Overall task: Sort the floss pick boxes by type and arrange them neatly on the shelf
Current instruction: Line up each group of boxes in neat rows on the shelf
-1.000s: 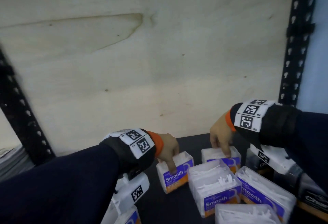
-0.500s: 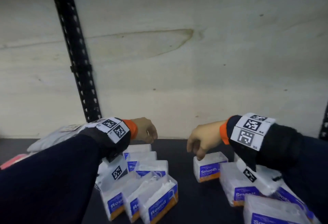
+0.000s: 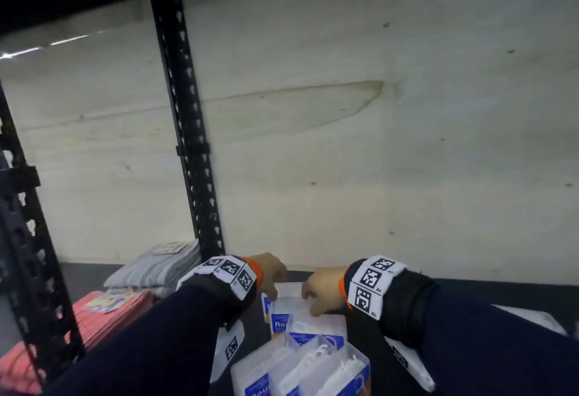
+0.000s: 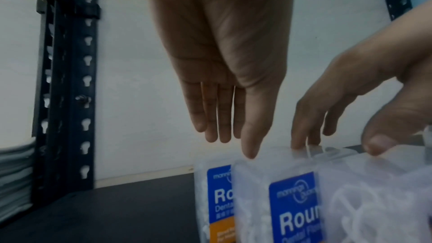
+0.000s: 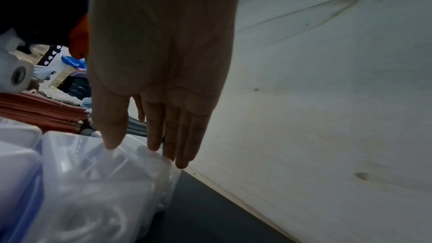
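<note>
Clear plastic "Round" floss pick boxes (image 3: pixel 308 337) stand in a row on the dark shelf (image 3: pixel 470 293), blue-and-orange labels facing the front. A second ago both hands were on "Smooth" boxes farther right; half a second ago they hung above the gap between the two groups; now both are on the back end of the "Round" row. Judgement: the "Smooth" group is left as it stands and work has shifted to squaring up the "Round" group.

Left hand (image 3: pixel 270 273): fingers straight and together, thumb tip touching the top edge of a "Round" box (image 4: pixel 275 197); grip wide, holding nothing. Right hand (image 3: pixel 322 293): thumb and fingertips (image 5: pixel 154 141) rest on the lid of the same back box, fingers nearly straight; the wrist views show contact on top, not a closed pinch, so the grip is loose and wide.

Contents: white floss picks show through the clear walls of the front boxes (image 3: pixel 322 370); count not readable. A white box corner (image 3: pixel 532 317) at the right edge is probably the "Smooth" group; label not visible.

Outward: folded grey cloths (image 3: pixel 156 267) and pink cloths (image 3: pixel 103 311) are stacked in the next bay, past the black slotted upright (image 3: pixel 188 132). Pale plywood back panel (image 3: pixel 376 145).
</note>
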